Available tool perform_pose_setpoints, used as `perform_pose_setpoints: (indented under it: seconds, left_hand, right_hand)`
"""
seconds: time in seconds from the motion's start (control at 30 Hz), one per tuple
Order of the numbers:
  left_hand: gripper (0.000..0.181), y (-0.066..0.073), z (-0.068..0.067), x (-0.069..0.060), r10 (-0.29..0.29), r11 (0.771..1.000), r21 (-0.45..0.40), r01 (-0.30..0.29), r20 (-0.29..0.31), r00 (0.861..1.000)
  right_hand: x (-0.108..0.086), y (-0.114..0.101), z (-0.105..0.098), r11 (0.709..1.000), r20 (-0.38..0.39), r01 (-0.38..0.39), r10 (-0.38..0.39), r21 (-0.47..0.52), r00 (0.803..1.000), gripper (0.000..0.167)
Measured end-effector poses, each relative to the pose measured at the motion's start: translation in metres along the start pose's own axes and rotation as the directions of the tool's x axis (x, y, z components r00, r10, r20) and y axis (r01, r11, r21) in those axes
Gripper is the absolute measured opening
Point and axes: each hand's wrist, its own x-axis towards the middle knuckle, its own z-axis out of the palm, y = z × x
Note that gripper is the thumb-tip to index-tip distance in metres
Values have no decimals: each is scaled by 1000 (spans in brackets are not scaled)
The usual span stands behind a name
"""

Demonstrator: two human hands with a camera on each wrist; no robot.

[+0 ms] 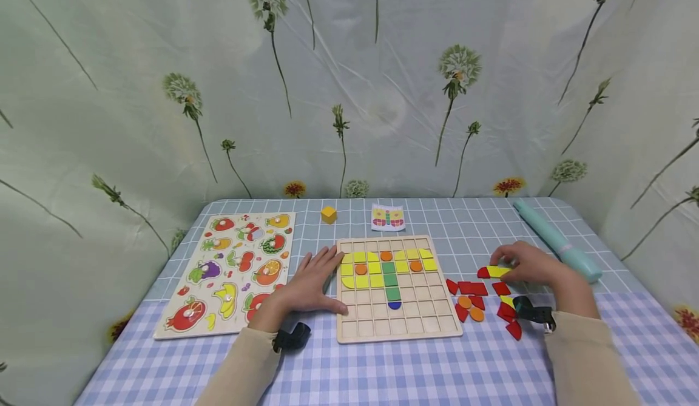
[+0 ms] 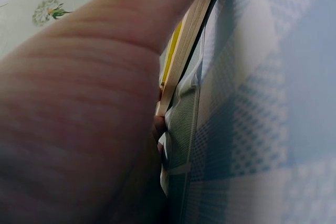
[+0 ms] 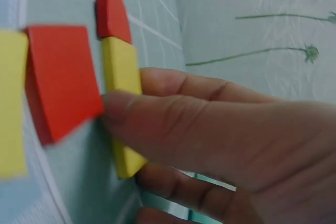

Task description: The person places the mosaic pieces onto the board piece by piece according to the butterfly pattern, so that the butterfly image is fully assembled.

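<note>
My left hand [image 1: 308,286] rests with fingers spread along the left edge of a wooden grid board [image 1: 401,331]; its thumb lies on the rim. Yellow tiles [image 1: 355,281], orange discs [image 1: 386,255], green squares [image 1: 390,280] and a blue half-round tile [image 1: 394,305] sit in the board's cells. Off the board's right side, my right hand [image 1: 532,266] pinches a yellow tile [image 3: 121,61] between thumb and fingers. A red curved tile [image 3: 113,14] touches the yellow one's far end. In the left wrist view, the hand and wrist hide most of the board.
Loose red tiles [image 1: 472,288] and orange discs [image 1: 477,314] lie between the board and my right hand. A fruit puzzle board [image 1: 182,290] lies at left. Behind are a yellow cube [image 1: 328,215] and a butterfly picture card [image 1: 388,218]. A teal roll [image 1: 557,241] lies far right.
</note>
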Motion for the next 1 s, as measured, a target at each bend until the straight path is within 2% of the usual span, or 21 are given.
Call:
perform_pose_setpoints:
  seconds: [0.37, 0.73, 1.0]
  left_hand:
    - [117, 1, 0, 0, 8, 1000, 2, -8, -8, 1000]
    - [115, 2, 1, 2, 17, 1000, -1, -17, -7, 1000]
    - [114, 3, 0, 1, 15, 1000, -2, -15, -7, 1000]
  right_hand:
    - [17, -27, 17, 1000, -93, 18, -21, -25, 995, 26]
    - [23, -60, 32, 1000, -146, 15, -12, 20, 989, 29]
    - [31, -80, 39, 998, -165, 62, -58, 19, 985, 25]
